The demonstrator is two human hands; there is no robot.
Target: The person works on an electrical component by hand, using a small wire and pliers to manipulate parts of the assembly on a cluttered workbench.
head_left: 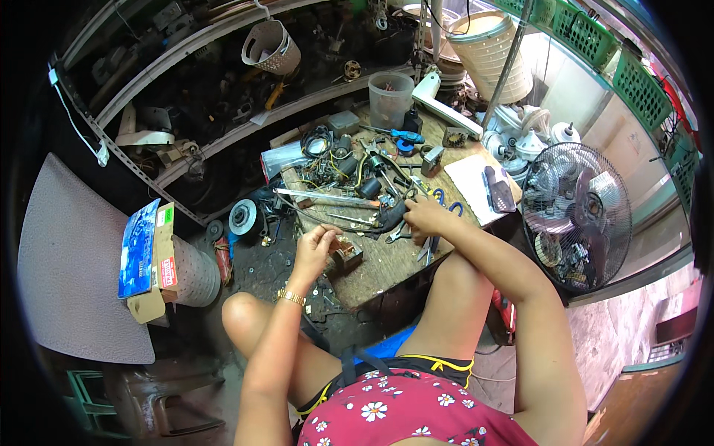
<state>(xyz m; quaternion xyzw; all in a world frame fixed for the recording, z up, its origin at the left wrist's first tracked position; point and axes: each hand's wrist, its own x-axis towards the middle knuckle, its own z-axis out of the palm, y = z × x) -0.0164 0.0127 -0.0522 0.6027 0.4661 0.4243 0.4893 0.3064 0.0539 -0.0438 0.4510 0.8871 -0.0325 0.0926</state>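
Note:
My left hand (316,251), with a gold watch on its wrist, is closed in a pinch at the table's near left edge. Whatever is between its fingertips is too small to make out. Just right of it sits a small metal block with copper-coloured windings (346,254). My right hand (430,217) is closed against a curved black tool (392,215), whose kind I cannot tell. Pliers (398,235) lie just below that tool. Blue-handled scissors (439,196) lie beyond my right hand. A long metal bar (327,197) crosses the work area.
Wires and motor parts (327,167) crowd the wooden table (387,275). A phone (498,189) rests on paper at right. Beside the table stands a caged fan (576,215). A carton (160,253) is at left, and a clear bucket (390,100) stands at the back.

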